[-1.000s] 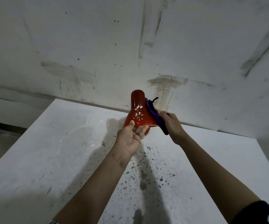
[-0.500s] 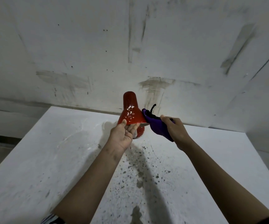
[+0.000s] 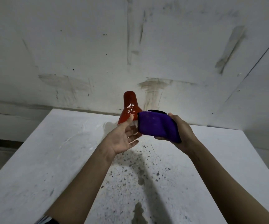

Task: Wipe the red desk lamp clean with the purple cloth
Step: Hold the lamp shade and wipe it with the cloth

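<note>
1. Red desk lamp [image 3: 129, 107]: centre of frame, at the far edge of the tabletop [image 3: 49, 159], near the wall [image 3: 179, 46]; shade wide end down, wet glints on it.
2. Left hand [image 3: 122, 138]: grip open, palm up, fingers spread below the shade, thumb tip against it; holds nothing.
3. Right hand [image 3: 183, 131]: grip closed around the folded purple cloth [image 3: 156, 126], just right of the shade.

One red lamp [image 3: 129, 107], one purple cloth [image 3: 156, 126], one table [image 3: 49, 159] — two hands: left hand [image 3: 122, 139], right hand [image 3: 184, 131].
</note>
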